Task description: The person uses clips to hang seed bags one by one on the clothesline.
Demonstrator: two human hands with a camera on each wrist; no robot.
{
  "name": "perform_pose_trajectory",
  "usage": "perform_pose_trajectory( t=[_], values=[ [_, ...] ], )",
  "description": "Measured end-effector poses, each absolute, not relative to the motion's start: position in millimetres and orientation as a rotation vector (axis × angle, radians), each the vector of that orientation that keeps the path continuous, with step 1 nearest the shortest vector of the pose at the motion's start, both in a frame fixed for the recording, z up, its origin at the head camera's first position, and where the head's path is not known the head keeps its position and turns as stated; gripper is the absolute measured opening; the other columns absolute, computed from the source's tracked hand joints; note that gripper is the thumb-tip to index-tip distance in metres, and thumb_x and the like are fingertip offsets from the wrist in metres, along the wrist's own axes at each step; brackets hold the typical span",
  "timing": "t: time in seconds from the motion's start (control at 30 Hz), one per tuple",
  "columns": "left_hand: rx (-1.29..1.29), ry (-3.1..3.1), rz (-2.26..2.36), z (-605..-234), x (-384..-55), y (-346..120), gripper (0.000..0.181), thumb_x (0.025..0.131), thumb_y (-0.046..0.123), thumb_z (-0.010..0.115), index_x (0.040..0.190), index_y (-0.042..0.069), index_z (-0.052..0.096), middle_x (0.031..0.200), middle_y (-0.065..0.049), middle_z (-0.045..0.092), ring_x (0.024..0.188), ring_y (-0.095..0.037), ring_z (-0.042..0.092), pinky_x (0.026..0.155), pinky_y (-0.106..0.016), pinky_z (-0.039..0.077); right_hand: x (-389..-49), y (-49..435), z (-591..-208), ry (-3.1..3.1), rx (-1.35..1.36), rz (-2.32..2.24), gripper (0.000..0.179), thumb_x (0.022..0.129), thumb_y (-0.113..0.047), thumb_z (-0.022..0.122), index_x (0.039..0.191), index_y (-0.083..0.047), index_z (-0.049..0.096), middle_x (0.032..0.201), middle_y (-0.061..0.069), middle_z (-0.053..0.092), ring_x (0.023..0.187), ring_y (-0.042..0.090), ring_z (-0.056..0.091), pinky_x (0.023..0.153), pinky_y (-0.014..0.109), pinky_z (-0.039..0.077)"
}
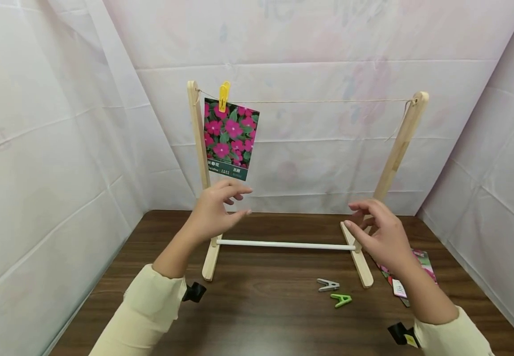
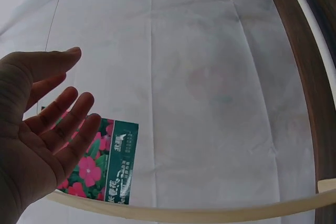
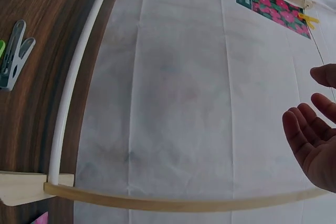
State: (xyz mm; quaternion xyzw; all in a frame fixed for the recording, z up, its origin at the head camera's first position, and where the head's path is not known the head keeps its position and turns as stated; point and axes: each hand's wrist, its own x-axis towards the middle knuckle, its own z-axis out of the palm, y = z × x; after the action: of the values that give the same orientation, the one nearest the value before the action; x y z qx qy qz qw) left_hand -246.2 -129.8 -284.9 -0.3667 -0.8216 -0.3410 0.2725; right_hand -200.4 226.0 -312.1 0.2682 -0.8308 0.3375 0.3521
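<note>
A flower seed packet [image 1: 231,136] with pink blooms hangs tilted from a string [image 1: 319,101], pinned by a yellow clothespin [image 1: 223,96]. Just below the packet is my left hand [image 1: 214,207], fingers loosely bent and holding nothing; in the left wrist view its fingers overlap part of the packet [image 2: 118,156]. My right hand [image 1: 383,235] is in the air by the right post of the wooden frame [image 1: 397,148], its fingers relaxed and apart from the thumb. On the table below lie a grey clothespin [image 1: 328,285] and a green clothespin [image 1: 341,299].
More flower packets [image 1: 427,264] lie at the table's right, partly hidden by my right arm. A white rod [image 1: 285,244] joins the frame's two wooden feet low over the brown table [image 1: 257,316]. White cloth [image 1: 305,168] hangs behind and at both sides.
</note>
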Motion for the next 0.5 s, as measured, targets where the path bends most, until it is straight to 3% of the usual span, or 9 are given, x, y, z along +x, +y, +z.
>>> perform_pose_trajectory(
  t=[0.17, 0.33, 0.5],
  values=[
    [-1.013, -2.214, -0.939, -296, -245, -124, 0.041, 0.074, 0.006, 0.085, 0.113, 0.005, 0.071, 0.107, -0.006, 0.064, 0.091, -0.019, 0.063, 0.072, -0.036, 0.058, -197, 238, -318, -2.136, 0.649, 0.872, 0.036, 0.075, 0.013, 0.076, 0.108, 0.003, 0.065, 0.096, 0.006, 0.062, 0.079, 0.000, 0.055, 0.067, 0.011, 0.047],
    [-1.029, -2.210, -0.960, -306, -245, -118, 0.042, 0.073, 0.005, 0.086, 0.112, 0.005, 0.072, 0.104, -0.005, 0.064, 0.090, -0.018, 0.062, 0.072, -0.032, 0.057, -193, 250, -322, -2.156, 0.557, 0.894, 0.032, 0.077, 0.012, 0.074, 0.106, 0.004, 0.066, 0.096, 0.008, 0.060, 0.081, 0.005, 0.056, 0.069, 0.009, 0.046],
    [-1.030, -2.228, -0.962, -312, -244, -112, 0.042, 0.073, 0.006, 0.086, 0.112, 0.007, 0.072, 0.103, -0.004, 0.065, 0.087, -0.018, 0.061, 0.072, -0.031, 0.054, -188, 260, -327, -2.148, 0.473, 0.957, 0.029, 0.078, 0.011, 0.074, 0.105, 0.003, 0.067, 0.095, 0.009, 0.061, 0.080, 0.002, 0.056, 0.069, 0.008, 0.045]
  ],
)
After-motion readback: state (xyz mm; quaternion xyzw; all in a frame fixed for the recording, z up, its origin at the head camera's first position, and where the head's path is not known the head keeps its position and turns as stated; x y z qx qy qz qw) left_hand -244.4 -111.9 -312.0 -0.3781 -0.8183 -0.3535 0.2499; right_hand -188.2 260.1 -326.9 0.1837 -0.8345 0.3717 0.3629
